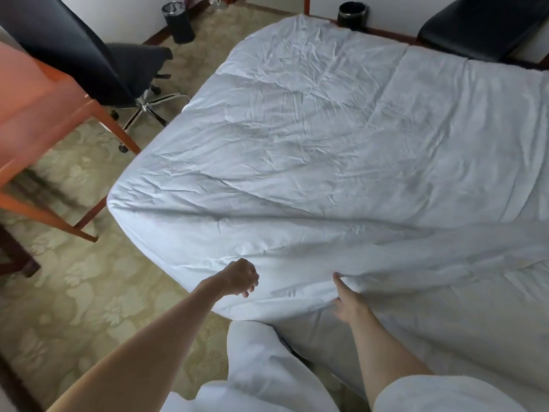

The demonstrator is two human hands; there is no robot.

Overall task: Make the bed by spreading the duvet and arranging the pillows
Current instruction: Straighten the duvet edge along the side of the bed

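One white duvet [312, 150], wrinkled, spread across the one bed and draped over its near-left corner and near edge. Two bare hands at that near edge. Left hand [240, 278] curled into a loose fist against the duvet's hanging side, fingertips tucked under; impossible to tell whether any cloth is pinched inside. Right hand [347, 304] clamped on a fold of the duvet at the edge, thumb on top, the other fingers hidden beneath the fabric. White sleeve [439, 394] at the right forearm, more white cloth bunched low in the middle. No pillows in view. Two dark round waste bins: one [177, 22] by the far wall at left, one [352, 15] beyond the bed's far corner. Two black seats: a swivel chair [98, 60] on a chrome star base at left, just beside the bed, and a padded chair [481, 25] at the far right. One orange-brown wooden table [38, 114] at left, blurred. Pale green carpet [89, 292] with a flower pattern underfoot; white walls with dark red-brown skirting at the far side.
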